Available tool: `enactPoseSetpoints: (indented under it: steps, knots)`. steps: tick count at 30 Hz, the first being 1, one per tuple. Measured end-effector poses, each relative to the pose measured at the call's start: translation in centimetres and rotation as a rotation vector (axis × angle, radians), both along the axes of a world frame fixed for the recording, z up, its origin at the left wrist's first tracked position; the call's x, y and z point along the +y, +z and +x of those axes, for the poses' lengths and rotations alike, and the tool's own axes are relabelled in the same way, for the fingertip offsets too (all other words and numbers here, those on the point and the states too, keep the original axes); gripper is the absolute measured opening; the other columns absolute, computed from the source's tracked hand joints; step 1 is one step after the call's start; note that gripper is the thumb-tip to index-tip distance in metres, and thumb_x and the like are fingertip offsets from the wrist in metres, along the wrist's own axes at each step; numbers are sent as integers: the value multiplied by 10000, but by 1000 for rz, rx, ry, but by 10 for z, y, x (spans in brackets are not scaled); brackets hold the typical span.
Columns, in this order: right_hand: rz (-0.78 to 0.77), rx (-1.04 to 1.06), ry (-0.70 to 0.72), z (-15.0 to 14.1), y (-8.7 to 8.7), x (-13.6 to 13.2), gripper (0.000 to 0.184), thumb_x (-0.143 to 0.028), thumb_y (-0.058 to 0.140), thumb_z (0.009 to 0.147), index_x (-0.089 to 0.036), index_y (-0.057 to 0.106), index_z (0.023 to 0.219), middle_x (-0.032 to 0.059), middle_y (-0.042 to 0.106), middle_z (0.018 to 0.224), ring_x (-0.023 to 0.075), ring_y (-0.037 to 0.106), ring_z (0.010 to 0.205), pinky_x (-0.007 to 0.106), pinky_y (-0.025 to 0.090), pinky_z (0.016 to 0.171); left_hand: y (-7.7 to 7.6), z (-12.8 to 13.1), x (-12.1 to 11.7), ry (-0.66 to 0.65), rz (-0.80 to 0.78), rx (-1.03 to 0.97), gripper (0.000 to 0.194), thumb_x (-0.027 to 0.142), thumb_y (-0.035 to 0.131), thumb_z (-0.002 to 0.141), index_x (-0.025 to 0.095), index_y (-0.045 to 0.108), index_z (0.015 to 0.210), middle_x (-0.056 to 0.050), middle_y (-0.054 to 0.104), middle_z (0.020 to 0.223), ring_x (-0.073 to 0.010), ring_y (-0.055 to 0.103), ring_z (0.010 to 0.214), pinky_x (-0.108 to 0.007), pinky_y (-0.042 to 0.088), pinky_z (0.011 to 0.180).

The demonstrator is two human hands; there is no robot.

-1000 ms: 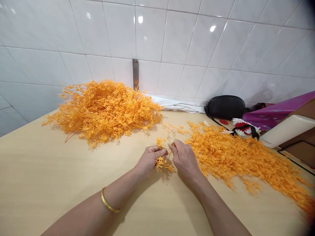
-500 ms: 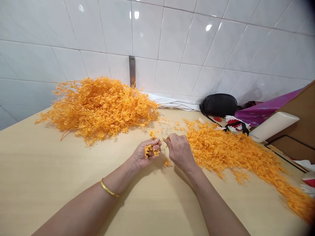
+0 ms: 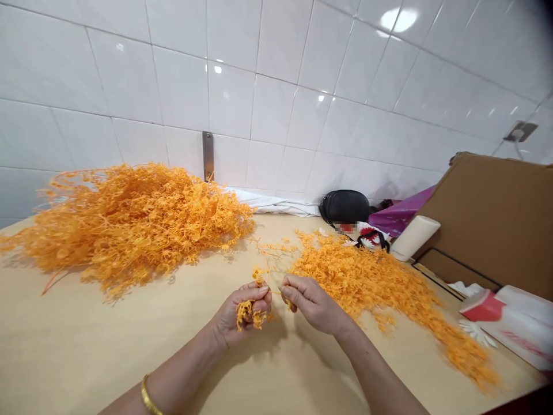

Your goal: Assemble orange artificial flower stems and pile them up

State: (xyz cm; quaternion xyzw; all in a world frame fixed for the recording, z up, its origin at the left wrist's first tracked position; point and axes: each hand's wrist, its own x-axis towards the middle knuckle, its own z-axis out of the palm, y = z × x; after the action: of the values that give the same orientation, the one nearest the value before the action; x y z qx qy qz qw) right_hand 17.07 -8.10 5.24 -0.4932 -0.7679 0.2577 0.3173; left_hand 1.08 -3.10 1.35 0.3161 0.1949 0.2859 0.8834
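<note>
Pinching an orange sprig [image 3: 245,312] between thumb and fingers, the left hand [image 3: 239,314] sits just beside the right hand [image 3: 311,302], which is closed on a bit of the same orange material. The hands are apart, and a thin strand [image 3: 275,292] seems to span the gap. They work over the worktop [image 3: 108,351] between a large orange heap [image 3: 142,225] on the left and a lower orange pile [image 3: 367,276] on the right. Too sharp a tug could snap the strand; too tight a pinch might crush the sprig. With the right hand so near the pile, a sideways swing could scatter it, and the loose strands [image 3: 279,248] on the far side might tangle the two heaps together.
</note>
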Motion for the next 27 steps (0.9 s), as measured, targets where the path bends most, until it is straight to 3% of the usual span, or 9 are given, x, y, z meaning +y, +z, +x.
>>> enactPoseSetpoints:
  steps: [8, 11, 13, 16, 18, 20, 22, 24, 27]
  knots:
    - [-226, 253, 87, 2, 6, -18, 340, -460, 356, 832, -187, 403, 635, -23, 405, 597, 92, 405, 533, 220, 340, 513, 0, 10, -9, -102, 47, -46, 164, 189, 665, 579, 84, 543, 548, 37, 392, 383, -4, 294, 330, -123, 191, 334]
    - [-229, 280, 73, 5, 3, -17, 344, -473, 360, 823, -189, 408, 635, -20, 407, 600, 97, 411, 532, 228, 353, 518, 4, 3, -3, -78, -2, -47, 119, 131, 638, 596, 83, 530, 575, 31, 423, 418, 0, 306, 328, -110, 200, 320]
    - [-159, 204, -45, 22, -2, -20, 341, -464, 378, 817, -189, 415, 617, -21, 403, 590, 103, 413, 534, 230, 351, 512, 11, -13, 10, 72, -83, -66, 90, 78, 583, 631, 91, 510, 580, 36, 422, 433, -2, 334, 330, -97, 227, 314]
    - [-24, 192, -388, 70, -12, -31, 319, -458, 399, 804, -195, 444, 628, -17, 411, 596, 120, 426, 544, 242, 363, 510, 20, -43, 36, 441, -103, -266, 133, 73, 468, 725, 118, 482, 601, 41, 421, 457, -14, 346, 324, -104, 274, 303]
    - [100, 169, -612, 100, -18, -41, 314, -460, 434, 778, -203, 439, 598, -18, 398, 567, 131, 413, 530, 253, 362, 507, 19, -51, 47, 457, -74, -292, 160, 104, 409, 784, 116, 494, 649, 43, 422, 476, -11, 304, 295, -116, 273, 281]
    - [151, 68, -687, 110, -21, -46, 258, -435, 453, 774, -210, 480, 652, -3, 439, 588, 147, 426, 546, 265, 361, 518, 12, -46, 50, 393, -80, -154, 144, 115, 433, 787, 100, 516, 670, 29, 447, 489, -12, 344, 309, -110, 287, 280]
    - [203, -10, -641, 94, -21, -46, 204, -391, 435, 799, -213, 533, 799, 34, 518, 707, 173, 479, 647, 283, 381, 582, 2, -37, 48, 372, -32, -26, 98, 111, 473, 768, 79, 554, 724, -8, 515, 550, -38, 459, 395, -129, 390, 354]
    - [257, -55, -491, 59, -20, -43, 220, -337, 376, 839, -214, 546, 905, 64, 542, 834, 189, 499, 780, 300, 390, 677, -6, -30, 45, 400, 32, 36, 93, 94, 501, 745, 68, 582, 782, -31, 562, 614, -66, 532, 488, -165, 470, 462]
    - [198, -246, -184, 1, -21, -37, 230, -291, 349, 861, -220, 563, 819, 40, 518, 794, 158, 479, 734, 284, 382, 678, -10, -30, 44, 437, 110, 103, 119, 44, 536, 692, 65, 601, 790, -41, 590, 649, -94, 579, 573, -194, 504, 568]
